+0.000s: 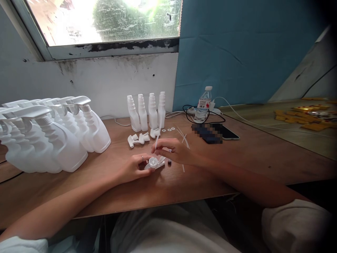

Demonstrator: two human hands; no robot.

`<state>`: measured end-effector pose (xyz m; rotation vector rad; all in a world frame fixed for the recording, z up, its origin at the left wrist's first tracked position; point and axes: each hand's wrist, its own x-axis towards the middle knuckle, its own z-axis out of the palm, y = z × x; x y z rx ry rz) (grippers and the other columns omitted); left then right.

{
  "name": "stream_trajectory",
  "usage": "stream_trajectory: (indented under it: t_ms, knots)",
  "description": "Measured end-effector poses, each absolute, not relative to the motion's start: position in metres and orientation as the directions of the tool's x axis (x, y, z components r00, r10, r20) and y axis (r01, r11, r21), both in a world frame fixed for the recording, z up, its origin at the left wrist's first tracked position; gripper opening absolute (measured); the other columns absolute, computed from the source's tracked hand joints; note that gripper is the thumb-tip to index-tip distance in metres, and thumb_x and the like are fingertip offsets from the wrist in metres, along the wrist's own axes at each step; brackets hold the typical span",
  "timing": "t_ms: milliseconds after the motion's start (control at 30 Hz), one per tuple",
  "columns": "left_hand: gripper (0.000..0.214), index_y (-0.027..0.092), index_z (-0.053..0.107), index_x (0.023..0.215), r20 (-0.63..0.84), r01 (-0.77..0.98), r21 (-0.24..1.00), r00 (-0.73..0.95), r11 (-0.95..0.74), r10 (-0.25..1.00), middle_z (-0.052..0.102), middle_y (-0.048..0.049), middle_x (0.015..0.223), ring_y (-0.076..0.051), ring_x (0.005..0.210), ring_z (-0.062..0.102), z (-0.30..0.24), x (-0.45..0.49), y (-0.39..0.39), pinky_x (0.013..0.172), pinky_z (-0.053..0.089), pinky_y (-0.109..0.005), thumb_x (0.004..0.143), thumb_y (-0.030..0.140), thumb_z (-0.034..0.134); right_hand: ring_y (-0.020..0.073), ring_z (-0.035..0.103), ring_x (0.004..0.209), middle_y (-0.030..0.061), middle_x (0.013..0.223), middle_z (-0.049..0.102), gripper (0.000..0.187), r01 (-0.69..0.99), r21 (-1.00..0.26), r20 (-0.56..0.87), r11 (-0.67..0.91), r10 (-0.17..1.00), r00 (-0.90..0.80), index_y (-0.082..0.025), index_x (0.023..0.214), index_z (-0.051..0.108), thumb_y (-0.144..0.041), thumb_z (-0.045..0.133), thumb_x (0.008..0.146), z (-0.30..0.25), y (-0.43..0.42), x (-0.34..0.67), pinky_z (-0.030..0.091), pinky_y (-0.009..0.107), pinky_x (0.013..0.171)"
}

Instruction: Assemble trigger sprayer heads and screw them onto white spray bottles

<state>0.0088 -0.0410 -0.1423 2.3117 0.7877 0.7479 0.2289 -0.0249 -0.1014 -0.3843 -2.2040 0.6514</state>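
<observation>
My left hand (135,168) rests on the wooden table (168,182) and grips a white trigger spray head (154,162), cap side up. My right hand (176,151) pinches a thin white dip tube (158,137) and holds its lower end at the cap of the spray head. Both hands wear a ring. Several loose spray heads (138,139) lie just beyond my hands. Behind them stand several open white bottles (146,112) without heads.
A row of assembled white spray bottles (52,135) fills the left of the table. Small white washers (170,130) and spare tubes (184,137) lie near the bottles. A water bottle (204,104), black cable (202,114) and a phone (219,132) sit at right.
</observation>
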Motion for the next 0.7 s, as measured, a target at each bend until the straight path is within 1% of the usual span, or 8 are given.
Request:
stream_trajectory:
  t_ms: [67,133,200,367,500,600,700]
  knots:
    - [0.029,0.015,0.065,0.108,0.312,0.360,0.659,0.668,-0.660,0.676,0.067,-0.0051,0.095,-0.016,0.081,0.058,-0.144,0.009,-0.040,0.073,0.045,-0.024,0.085,0.032,0.060,0.0124,0.058,0.076,0.0043,0.083,0.063,0.017,0.126,-0.486,0.613,0.865,0.440,-0.655,-0.015,0.085,0.062,-0.028,0.056,0.093,-0.105,-0.025,0.227,0.048,0.025,0.070]
    - [0.026,0.014,0.065,0.103,0.312,0.361,0.659,0.667,-0.660,0.676,0.064,-0.0033,0.086,-0.014,0.074,0.054,-0.145,0.009,-0.038,0.068,0.043,-0.023,0.086,0.033,0.059,0.0111,0.055,0.069,0.0025,0.077,0.060,0.017,0.175,-0.467,0.602,0.867,0.457,-0.655,-0.015,0.081,0.061,-0.027,0.056,0.092,-0.108,-0.025,0.225,0.046,0.023,0.065]
    - [0.025,0.014,0.065,0.101,0.327,0.351,0.657,0.665,-0.667,0.672,0.061,-0.0018,0.082,-0.012,0.071,0.051,-0.146,0.009,-0.037,0.066,0.040,-0.022,0.086,0.032,0.059,0.0101,0.052,0.065,0.0006,0.071,0.058,0.016,0.212,-0.473,0.588,0.855,0.486,-0.647,-0.014,0.079,0.060,-0.023,0.055,0.092,-0.111,-0.025,0.223,0.043,0.022,0.062]
    - [0.020,0.014,0.067,0.094,0.328,0.344,0.667,0.661,-0.661,0.675,0.056,-0.0002,0.078,-0.011,0.069,0.047,-0.146,0.009,-0.035,0.064,0.037,-0.022,0.084,0.031,0.061,0.0096,0.048,0.061,-0.0004,0.067,0.056,0.015,0.247,-0.512,0.541,0.823,0.532,-0.651,-0.014,0.077,0.058,-0.018,0.052,0.090,-0.115,-0.023,0.220,0.039,0.021,0.059]
    - [0.020,0.015,0.068,0.094,0.320,0.333,0.688,0.657,-0.644,0.682,0.055,-0.0004,0.078,-0.011,0.070,0.048,-0.147,0.008,-0.035,0.064,0.036,-0.022,0.084,0.031,0.062,0.0097,0.047,0.059,-0.0005,0.065,0.055,0.016,0.234,-0.519,0.544,0.822,0.528,-0.652,-0.015,0.072,0.055,-0.015,0.050,0.088,-0.118,-0.021,0.219,0.037,0.021,0.057]
    - [0.023,0.014,0.069,0.093,0.325,0.318,0.696,0.661,-0.644,0.677,0.056,-0.0015,0.080,-0.011,0.069,0.048,-0.149,0.007,-0.034,0.063,0.037,-0.022,0.084,0.034,0.063,0.0097,0.045,0.058,-0.0008,0.063,0.052,0.019,0.225,-0.470,0.584,0.854,0.491,-0.646,-0.015,0.069,0.052,-0.012,0.049,0.087,-0.124,-0.021,0.218,0.034,0.021,0.056]
    - [0.027,0.014,0.070,0.097,0.316,0.317,0.701,0.665,-0.639,0.677,0.058,-0.0032,0.085,-0.012,0.071,0.051,-0.151,0.007,-0.034,0.065,0.039,-0.022,0.084,0.036,0.063,0.0097,0.042,0.057,-0.0012,0.061,0.049,0.022,0.212,-0.410,0.617,0.887,0.441,-0.652,-0.016,0.065,0.048,-0.011,0.047,0.087,-0.129,-0.021,0.216,0.032,0.022,0.054]
